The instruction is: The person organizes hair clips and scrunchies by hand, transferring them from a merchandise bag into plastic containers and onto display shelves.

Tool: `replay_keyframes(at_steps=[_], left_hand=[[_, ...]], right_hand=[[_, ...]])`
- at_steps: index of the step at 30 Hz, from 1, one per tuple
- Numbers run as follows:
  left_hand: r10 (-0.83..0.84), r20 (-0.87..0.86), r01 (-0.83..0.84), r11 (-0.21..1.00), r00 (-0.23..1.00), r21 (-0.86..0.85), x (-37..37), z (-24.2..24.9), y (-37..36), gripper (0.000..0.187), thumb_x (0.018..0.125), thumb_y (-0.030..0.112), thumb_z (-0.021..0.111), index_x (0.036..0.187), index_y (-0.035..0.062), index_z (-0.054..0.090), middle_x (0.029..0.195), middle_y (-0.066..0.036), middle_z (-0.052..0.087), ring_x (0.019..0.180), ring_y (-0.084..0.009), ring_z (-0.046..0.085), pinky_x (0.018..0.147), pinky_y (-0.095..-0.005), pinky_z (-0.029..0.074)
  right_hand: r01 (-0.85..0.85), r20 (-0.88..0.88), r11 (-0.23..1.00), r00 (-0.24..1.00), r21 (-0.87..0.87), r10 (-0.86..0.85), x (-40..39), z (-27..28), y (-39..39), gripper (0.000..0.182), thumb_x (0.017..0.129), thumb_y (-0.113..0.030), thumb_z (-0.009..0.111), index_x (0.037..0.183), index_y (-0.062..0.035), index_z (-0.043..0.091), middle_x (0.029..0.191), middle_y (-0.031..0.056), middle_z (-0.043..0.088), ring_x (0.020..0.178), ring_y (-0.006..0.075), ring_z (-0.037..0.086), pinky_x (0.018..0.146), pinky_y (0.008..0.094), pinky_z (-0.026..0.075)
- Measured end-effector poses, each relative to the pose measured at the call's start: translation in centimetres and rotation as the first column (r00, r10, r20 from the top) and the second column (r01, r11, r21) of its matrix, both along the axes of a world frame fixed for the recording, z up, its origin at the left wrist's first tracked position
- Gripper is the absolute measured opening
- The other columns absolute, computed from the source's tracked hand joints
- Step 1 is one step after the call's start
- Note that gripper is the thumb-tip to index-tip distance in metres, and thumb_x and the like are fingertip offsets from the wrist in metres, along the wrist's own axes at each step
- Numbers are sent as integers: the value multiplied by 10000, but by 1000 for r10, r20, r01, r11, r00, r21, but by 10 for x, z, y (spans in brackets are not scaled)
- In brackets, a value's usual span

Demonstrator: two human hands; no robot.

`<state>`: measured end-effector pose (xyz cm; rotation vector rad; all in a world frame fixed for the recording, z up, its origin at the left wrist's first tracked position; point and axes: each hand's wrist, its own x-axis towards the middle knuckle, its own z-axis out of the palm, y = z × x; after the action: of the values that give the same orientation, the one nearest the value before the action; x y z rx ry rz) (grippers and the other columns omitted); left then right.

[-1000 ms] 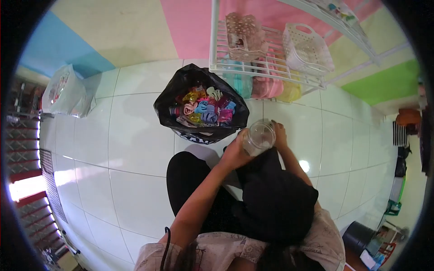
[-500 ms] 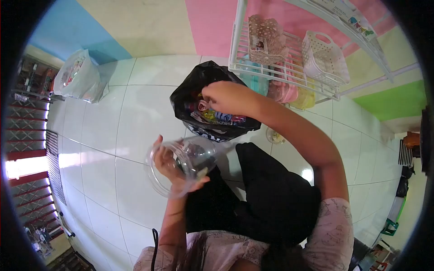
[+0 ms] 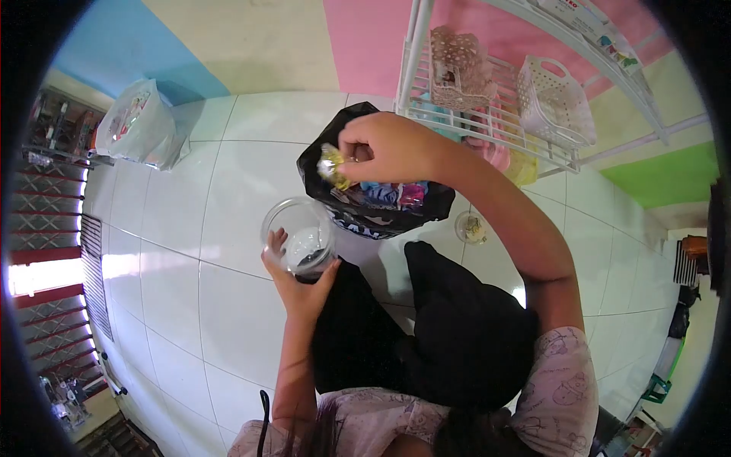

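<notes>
My left hand (image 3: 301, 288) is wrapped round a clear, round plastic jar (image 3: 298, 230), its wide mouth tipped up and its inside looking mostly bare. A small shiny yellow wrapped packet (image 3: 332, 167) is pinched in my right hand (image 3: 392, 148), just above the near-left side of an open black plastic bag (image 3: 436, 206). Colourful wrapped packets (image 3: 387, 195) in blue, pink and purple fill the bag. The jar is close to the bag's left side, below the yellow packet.
A white wire rack (image 3: 487, 137) at the right holds a brown dotted basket (image 3: 459, 68) and a white basket (image 3: 556, 103). A round clear lid or dish (image 3: 471, 228) lies on the tiles. A stuffed white bag (image 3: 135, 126) stands by the left wall.
My right hand has come up out of the black bag with the yellow packet. The jar in my left hand has turned its mouth upward and moved nearer the bag.
</notes>
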<state>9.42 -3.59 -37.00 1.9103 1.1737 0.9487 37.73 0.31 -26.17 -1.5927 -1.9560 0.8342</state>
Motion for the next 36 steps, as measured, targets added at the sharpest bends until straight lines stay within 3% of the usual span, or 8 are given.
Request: replay_keyframes(at_steps=[2, 5, 8, 11, 13, 17, 23, 36], left_hand=[[13, -190, 15, 990, 982, 144, 9, 6, 3, 1117, 614, 217, 901, 1467, -6, 214, 1376, -215, 376, 1278, -360, 405, 1069, -461, 341], [0, -46, 5, 994, 999, 112, 23, 7, -5, 1088, 623, 192, 894, 1457, -23, 229, 1367, -214, 346, 1286, -362, 374, 1079, -456, 329], [-11, 116, 3, 997, 993, 75, 24, 3, -11, 1093, 620, 177, 895, 1454, -36, 222, 1373, -216, 319, 1299, -360, 356, 1089, -453, 316], [51, 44, -56, 991, 998, 118, 18, -7, -15, 1092, 616, 174, 897, 1450, -40, 225, 1375, -210, 305, 1299, -346, 360, 1083, -447, 337], [46, 62, -53, 993, 997, 106, 16, -8, -18, 1118, 623, 189, 898, 1462, -21, 188, 1413, -216, 341, 1326, -328, 372, 1089, -446, 332], [26, 112, -38, 994, 993, 104, 13, -13, -19, 1123, 626, 196, 895, 1463, -11, 177, 1435, -217, 359, 1336, -320, 384, 1087, -446, 340], [-3, 105, -5, 997, 994, 71, 15, -13, -18, 1102, 614, 162, 899, 1455, -16, 210, 1397, -195, 296, 1286, -322, 401, 1059, -415, 390], [22, 154, -21, 1000, 988, -7, 18, -8, -21, 1109, 628, 145, 893, 1461, -18, 180, 1426, -190, 301, 1310, -318, 387, 1080, -443, 357]], right_hand=[[-74, -229, 997, 971, 17, 76, -11, 32, -13, 337, 787, -339, 690, 805, -3, 665, 693, 125, 663, 668, 252, 661, 624, 357, 509], [-186, -159, 982, 971, -29, 179, -21, 49, -20, 261, 892, -254, 670, 827, -7, 618, 659, 48, 634, 592, 91, 574, 548, 285, 447], [70, -346, 992, 933, -107, -103, -7, 16, -8, 288, 906, -285, 667, 826, -12, 622, 648, 56, 633, 572, 91, 566, 542, 290, 445], [161, 89, 980, 981, 116, -172, 6, -44, -1, 174, 798, -164, 689, 870, -13, 639, 786, 136, 653, 716, 279, 655, 646, 387, 522], [127, 525, 992, 844, 4, -110, 8, -97, -18, 292, 682, -129, 733, 929, 10, 665, 952, 222, 646, 879, 355, 665, 728, 425, 552], [114, 577, 986, 817, -121, -24, 13, -129, -39, 646, 660, -114, 748, 1259, -6, 533, 1194, 276, 537, 993, 444, 600, 806, 449, 541], [25, 527, 999, 849, 41, -43, 20, -134, -47, 592, 676, -64, 705, 1247, -76, 547, 1172, 222, 544, 1019, 449, 582, 806, 461, 532], [9, 516, 978, 850, -209, 102, 36, -112, -36, 508, 658, -11, 733, 1144, -89, 610, 1149, 208, 528, 981, 409, 609, 815, 457, 519]])
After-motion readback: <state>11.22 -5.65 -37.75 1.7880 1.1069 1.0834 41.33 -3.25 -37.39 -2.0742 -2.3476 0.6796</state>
